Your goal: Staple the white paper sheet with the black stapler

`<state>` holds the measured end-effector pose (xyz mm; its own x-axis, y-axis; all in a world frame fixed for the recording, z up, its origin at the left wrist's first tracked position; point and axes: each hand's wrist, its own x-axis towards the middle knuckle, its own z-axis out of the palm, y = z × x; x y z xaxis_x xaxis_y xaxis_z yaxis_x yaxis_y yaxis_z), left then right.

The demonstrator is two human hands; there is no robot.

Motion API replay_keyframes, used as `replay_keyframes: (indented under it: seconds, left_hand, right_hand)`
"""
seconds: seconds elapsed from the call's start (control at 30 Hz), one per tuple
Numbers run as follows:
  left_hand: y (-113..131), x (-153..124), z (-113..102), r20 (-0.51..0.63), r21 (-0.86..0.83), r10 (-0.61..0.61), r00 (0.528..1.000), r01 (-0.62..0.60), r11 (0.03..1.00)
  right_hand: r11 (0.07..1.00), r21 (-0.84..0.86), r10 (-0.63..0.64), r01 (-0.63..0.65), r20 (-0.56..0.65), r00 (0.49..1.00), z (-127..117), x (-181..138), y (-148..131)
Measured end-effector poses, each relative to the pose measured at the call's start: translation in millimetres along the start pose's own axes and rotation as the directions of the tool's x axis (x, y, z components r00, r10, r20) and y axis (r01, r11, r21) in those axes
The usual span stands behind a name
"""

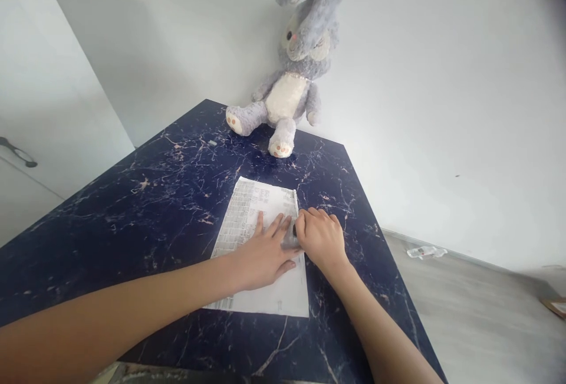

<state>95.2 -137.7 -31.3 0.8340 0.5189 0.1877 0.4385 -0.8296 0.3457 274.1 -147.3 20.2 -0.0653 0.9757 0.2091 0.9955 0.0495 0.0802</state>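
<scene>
Here, pressed flat on a printed sheet of paper (247,219), fingers spread apart: the left hand (263,254). Just beside it at three o'clock, the right hand (322,238), fingers curled together around a small dark object (294,230), too hidden to identify. Lying mid-table on dark blue marbled table (145,207): the sheet. At twelve o'clock, slumped against the wall, a grey plush rabbit (296,71).
</scene>
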Motion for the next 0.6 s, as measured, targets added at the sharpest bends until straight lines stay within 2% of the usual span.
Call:
replay_keyframes:
  seconds: [0.6]
  left_hand:
    - [-0.3,0.0,-0.7,0.005,-0.023,-0.008,1.0,0.008,1.0]
  right_hand:
    - [0.993,-0.098,-0.059,0.064,0.052,0.997,6.4,-0.6,-9.8]
